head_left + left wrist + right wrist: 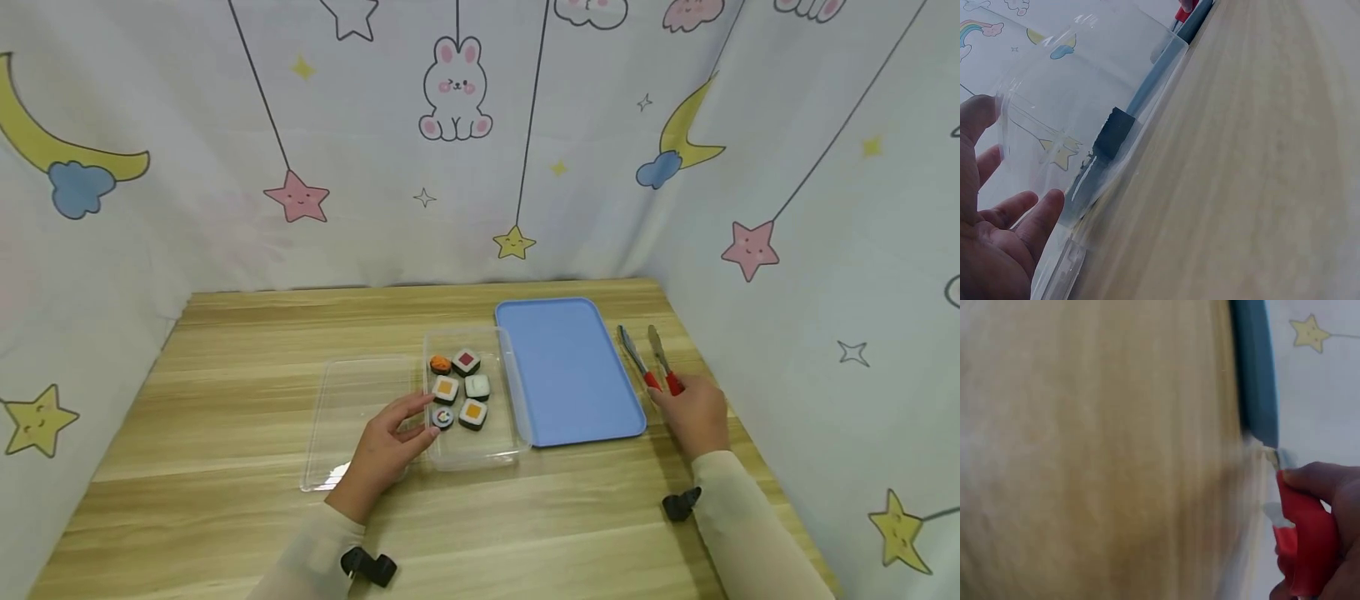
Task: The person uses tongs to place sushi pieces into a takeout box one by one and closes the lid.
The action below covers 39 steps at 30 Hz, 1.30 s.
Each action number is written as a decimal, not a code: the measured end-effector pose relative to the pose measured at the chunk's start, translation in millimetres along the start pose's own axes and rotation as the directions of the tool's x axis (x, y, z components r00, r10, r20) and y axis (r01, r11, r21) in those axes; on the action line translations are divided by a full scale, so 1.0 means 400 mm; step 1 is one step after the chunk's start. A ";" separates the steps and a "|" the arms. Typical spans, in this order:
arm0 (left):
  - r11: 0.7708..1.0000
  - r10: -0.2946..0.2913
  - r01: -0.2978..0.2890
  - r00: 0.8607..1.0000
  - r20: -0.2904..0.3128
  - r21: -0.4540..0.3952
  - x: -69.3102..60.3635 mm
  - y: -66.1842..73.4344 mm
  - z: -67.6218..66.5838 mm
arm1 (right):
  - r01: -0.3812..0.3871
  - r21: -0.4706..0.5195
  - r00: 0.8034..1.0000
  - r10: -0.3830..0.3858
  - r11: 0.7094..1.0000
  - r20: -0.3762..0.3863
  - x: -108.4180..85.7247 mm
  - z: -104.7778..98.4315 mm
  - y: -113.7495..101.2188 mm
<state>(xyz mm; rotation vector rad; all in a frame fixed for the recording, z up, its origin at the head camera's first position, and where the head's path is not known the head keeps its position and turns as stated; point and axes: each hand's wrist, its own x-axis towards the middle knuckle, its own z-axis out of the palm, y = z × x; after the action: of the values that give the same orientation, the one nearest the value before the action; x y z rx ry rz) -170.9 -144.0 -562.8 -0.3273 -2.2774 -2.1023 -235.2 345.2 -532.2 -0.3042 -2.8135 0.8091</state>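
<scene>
Right hand (pixel 693 417) grips tongs (pixel 661 353); rear end seemingly hidden.

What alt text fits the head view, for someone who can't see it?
A person's left hand touches a clear container of six sushi pieces; the right hand grips red-handled tongs beside a blue tray. A clear lid lies on the wooden table.

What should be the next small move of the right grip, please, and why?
Probably the right grip should carry the tongs leftward, toward the clear box. It already holds their red handles, and the tips stand apart to the right of the blue tray, while the sushi pieces are in the box, across that tray.
</scene>
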 end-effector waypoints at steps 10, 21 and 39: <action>1.000 -0.021 0.021 1.000 -0.001 0.007 -0.002 0.006 -0.002 | -0.006 -0.022 1.000 0.006 1.000 -0.001 0.001 0.016 0.004; 1.000 -0.016 0.016 1.000 -0.003 0.025 -0.002 0.006 -0.003 | -0.049 -0.046 0.998 0.051 0.998 0.031 -0.009 0.015 -0.011; 0.933 0.111 -0.018 0.964 -0.241 0.358 0.001 0.032 -0.193 | 0.363 0.417 0.883 -0.450 0.833 0.131 -0.240 0.101 -0.610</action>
<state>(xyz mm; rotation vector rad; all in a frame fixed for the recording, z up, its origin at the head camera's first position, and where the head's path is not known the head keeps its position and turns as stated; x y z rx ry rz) -178.5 -219.6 -543.4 -0.1060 -2.3822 -1.5516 -187.6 98.8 -446.5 0.4695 -2.6683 1.3131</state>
